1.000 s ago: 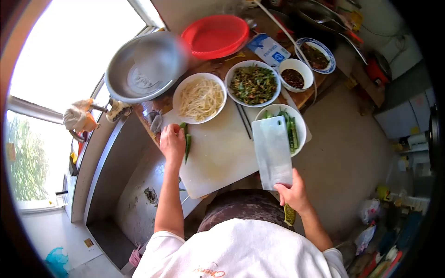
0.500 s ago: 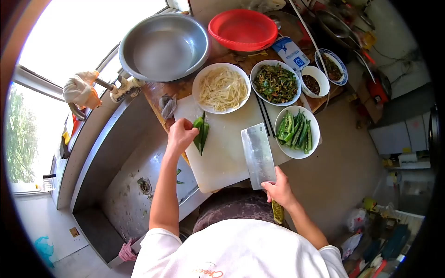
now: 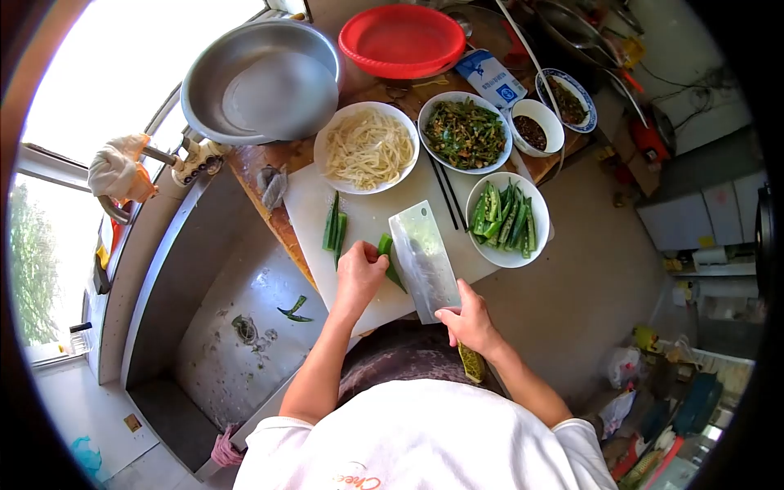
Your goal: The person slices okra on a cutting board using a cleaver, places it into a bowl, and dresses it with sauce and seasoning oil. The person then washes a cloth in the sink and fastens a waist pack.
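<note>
My left hand (image 3: 359,274) is over the white cutting board (image 3: 310,214), its fingertips pinching a green okra pod (image 3: 394,269). The pod lies right beside the cleaver blade. My right hand (image 3: 472,317) grips the patterned handle of the cleaver (image 3: 425,261), its wide blade resting flat-looking over the board's middle. More okra (image 3: 334,231) lies on the board farther left, apart from my hands. A white bowl of cut okra (image 3: 508,222) stands at the board's right edge, with black chopsticks (image 3: 446,189) just left of it.
Behind the board are a bowl of pale shreds (image 3: 367,149), a bowl of chopped greens (image 3: 465,135) and a small sauce bowl (image 3: 545,114). A metal basin (image 3: 204,90) and red basin (image 3: 400,41) stand farther back. The sink (image 3: 245,269) with okra scraps is to the left.
My left hand has moved right and nearer with an okra pod, leaving other okra behind on the board. The cleaver stays in my right hand. The whole view has shifted slightly.
</note>
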`<state>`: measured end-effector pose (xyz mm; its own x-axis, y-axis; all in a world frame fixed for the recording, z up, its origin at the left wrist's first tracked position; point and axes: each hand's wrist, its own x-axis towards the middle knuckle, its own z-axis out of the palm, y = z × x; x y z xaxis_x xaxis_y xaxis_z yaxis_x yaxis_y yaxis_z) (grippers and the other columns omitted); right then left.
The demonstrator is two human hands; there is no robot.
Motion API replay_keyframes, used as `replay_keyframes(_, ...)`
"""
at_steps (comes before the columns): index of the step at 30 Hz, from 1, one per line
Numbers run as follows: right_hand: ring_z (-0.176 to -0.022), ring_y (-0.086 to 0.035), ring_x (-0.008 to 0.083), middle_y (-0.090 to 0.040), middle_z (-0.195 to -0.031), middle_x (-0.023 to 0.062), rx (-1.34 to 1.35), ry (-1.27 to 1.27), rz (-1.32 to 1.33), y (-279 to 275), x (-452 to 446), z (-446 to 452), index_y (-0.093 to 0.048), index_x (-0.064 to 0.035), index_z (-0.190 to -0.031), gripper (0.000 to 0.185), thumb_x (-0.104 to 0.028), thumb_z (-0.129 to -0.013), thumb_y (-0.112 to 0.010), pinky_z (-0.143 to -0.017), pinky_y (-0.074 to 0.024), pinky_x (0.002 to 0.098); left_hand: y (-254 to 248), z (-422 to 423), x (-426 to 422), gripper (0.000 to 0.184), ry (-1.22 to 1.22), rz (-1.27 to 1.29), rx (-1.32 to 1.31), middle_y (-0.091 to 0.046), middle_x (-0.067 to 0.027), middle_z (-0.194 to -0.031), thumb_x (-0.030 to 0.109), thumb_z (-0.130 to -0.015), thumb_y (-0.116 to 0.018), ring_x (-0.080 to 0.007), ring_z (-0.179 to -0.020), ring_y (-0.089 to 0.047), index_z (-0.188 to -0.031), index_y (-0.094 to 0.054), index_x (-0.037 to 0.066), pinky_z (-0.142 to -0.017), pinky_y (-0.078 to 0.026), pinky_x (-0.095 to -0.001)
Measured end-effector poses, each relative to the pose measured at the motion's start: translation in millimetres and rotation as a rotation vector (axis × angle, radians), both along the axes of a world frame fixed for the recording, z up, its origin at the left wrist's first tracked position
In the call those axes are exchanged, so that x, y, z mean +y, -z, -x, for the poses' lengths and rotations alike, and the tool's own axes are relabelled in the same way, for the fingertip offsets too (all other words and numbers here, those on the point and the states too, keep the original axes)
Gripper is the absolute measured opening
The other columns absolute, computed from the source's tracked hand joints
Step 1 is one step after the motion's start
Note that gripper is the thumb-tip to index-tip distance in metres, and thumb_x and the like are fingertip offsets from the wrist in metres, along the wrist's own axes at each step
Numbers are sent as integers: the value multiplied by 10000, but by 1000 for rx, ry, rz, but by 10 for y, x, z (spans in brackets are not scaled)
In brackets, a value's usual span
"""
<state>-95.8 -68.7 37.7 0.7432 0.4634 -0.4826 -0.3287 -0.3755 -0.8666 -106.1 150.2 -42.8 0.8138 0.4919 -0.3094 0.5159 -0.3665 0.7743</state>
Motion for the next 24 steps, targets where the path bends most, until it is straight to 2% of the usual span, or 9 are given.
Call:
replay_keyframes(3,-408,-547,145,-628,-709,155,16,-5,10,49,-7,11,-393,40,-1059,300,-13,-840,-590,-349,-437,295,-69,16,-47,211,-43,-87,-21,-646,-115,-749,111,-781,-702,-191,-674,-626,-900,-600,-29,-643,-511,-329)
replay_keyframes(6,-406,-547,148,-628,-699,148,22,-4,18,68,24,14,-394,36,-1050,289,-10,-840,-587,-349,-439,301,-154,17,-75,228,-57,-46,-53,-646,-120,-763,115,-777,-705,-205,-709,-624,-921,-592,-21,-669,-507,-336)
replay_keyframes(13,-397,-559,170,-611,-651,146,-41,-23,39,183,115,12,-389,45,-1025,279,-10,-833,-584,-350,-439,315,-67,17,-89,228,-13,-153,-84,-638,-128,-734,115,-767,-692,-230,-669,-616,-921,-589,-17,-651,-506,-348)
replay_keyframes(16,-389,-561,182,-603,-631,150,-47,-46,66,196,179,-20,-391,54,-1064,307,-14,-827,-575,-353,-444,323,-60,16,-94,224,-8,-168,-82,-636,-129,-727,112,-766,-690,-236,-664,-616,-919,-590,-18,-650,-506,-354)
replay_keyframes(19,-394,-531,141,-600,-730,149,-41,-51,58,221,250,-38,-373,62,-1123,362,4,-830,-579,-333,-425,288,-51,27,-84,215,-5,-146,-80,-634,-127,-724,107,-775,-690,-236,-668,-617,-917,-592,-21,-649,-506,-358)
replay_keyframes(22,-397,-537,145,-605,-736,155,2,-39,67,187,326,-69,-368,59,-1120,361,-3,-831,-576,-336,-428,290,21,51,-54,199,6,-131,-114,-632,-126,-720,97,-785,-694,-227,-670,-617,-908,-599,-28,-644,-505,-355)
replay_keyframes(24,-382,-550,190,-587,-637,150,-51,-26,92,156,367,-56,-374,50,-1077,318,-24,-828,-557,-355,-447,333,36,72,-35,190,36,-171,-147,-632,-128,-720,88,-791,-698,-216,-670,-618,-902,-605,-34,-641,-505,-349)
